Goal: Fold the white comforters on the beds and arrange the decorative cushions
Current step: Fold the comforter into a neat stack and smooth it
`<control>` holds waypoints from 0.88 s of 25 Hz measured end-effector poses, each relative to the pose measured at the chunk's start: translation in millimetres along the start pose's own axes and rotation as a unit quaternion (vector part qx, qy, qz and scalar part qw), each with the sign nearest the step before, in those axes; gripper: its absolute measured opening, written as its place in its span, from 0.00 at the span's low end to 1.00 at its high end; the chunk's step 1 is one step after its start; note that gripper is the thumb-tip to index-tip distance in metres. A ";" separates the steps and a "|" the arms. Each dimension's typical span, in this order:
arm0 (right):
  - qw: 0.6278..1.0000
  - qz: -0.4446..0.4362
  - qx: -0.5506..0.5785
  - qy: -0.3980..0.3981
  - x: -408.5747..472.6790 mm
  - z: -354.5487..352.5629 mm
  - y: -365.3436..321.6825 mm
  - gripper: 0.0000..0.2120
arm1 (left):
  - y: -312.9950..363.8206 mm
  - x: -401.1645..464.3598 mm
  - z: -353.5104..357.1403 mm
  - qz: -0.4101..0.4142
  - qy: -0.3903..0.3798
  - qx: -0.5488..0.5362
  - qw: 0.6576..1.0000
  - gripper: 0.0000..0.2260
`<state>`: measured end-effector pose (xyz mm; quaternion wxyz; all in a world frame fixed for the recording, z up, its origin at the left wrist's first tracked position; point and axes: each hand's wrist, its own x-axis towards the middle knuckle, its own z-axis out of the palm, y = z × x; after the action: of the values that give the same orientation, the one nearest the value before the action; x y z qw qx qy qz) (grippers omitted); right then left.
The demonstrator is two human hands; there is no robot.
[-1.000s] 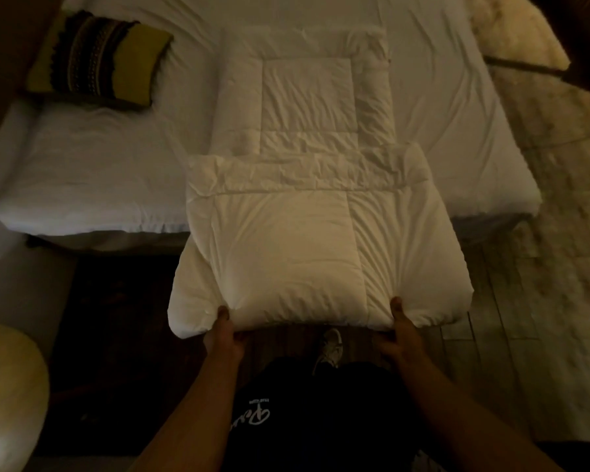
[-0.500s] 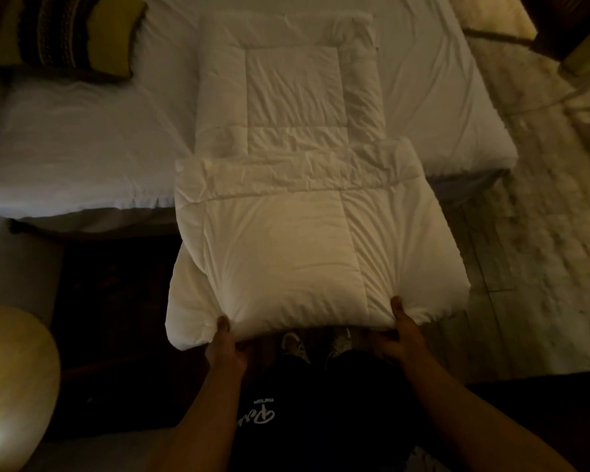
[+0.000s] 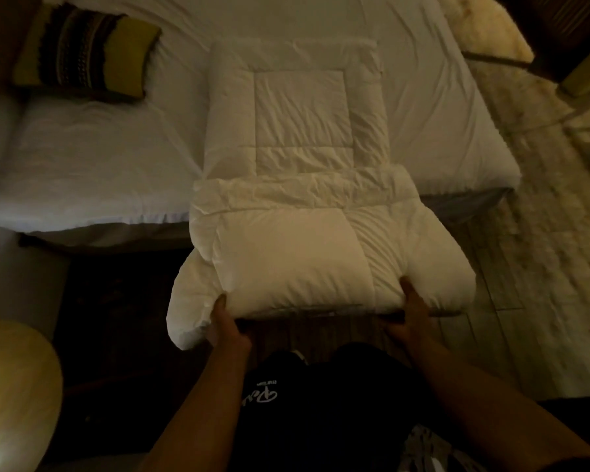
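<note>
Two hands: left hand (image 3: 227,323) and right hand (image 3: 410,311) each grip the near edge of the folded white comforter (image 3: 307,264), thumbs on top, fingers curled beneath it.
Comforter: half lies on the bed (image 3: 109,172), half overhangs its near edge, lifted toward the person, apparently to double it over once more.
Cushion: striped decorative cushion (image 3: 86,52) sits on the bed, well left of the comforter, likely parked until folding ends.
Rug: shaggy rug (image 3: 542,240) lies on the floor right of the bed.
</note>
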<state>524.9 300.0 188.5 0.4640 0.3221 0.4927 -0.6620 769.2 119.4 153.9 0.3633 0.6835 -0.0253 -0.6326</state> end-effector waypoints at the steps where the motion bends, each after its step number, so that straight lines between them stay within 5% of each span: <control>1: 0.999 -0.013 0.023 -0.027 3.4 7.1 -1.6 0.21 | 7.7 -2.8 12.2 -0.001 -0.009 -0.005 1.000 0.26; 8: 0.987 -0.094 0.018 -0.130 35.1 87.9 -55.3 0.39 | 70.7 21.8 112.4 0.159 -0.055 0.081 0.982 0.31; 11: 0.982 -0.074 -0.021 -0.171 60.7 134.5 -95.1 0.25 | 99.6 30.6 179.0 0.263 -0.066 0.184 0.945 0.29; 14: 0.970 -0.177 -0.094 -0.135 97.4 182.0 -137.7 0.46 | 128.8 47.2 242.5 0.291 -0.023 0.226 0.929 0.39; 15: 0.977 -0.160 -0.037 -0.139 109.8 201.2 -148.5 0.45 | 139.0 52.0 260.3 0.278 -0.015 0.241 0.930 0.39; 19: 0.993 -0.104 0.021 -0.059 148.1 265.6 -188.7 0.09 | 167.9 68.3 322.7 0.238 0.009 0.257 0.937 0.43; 22: 0.994 -0.097 0.029 -0.042 163.7 306.8 -211.5 0.08 | 191.2 83.7 367.5 0.232 0.018 0.295 0.927 0.41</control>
<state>278.0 -22.7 212.8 0.4079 0.2582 0.4822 -0.7311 542.6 -233.2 207.8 0.2826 0.7459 -0.3618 -0.4826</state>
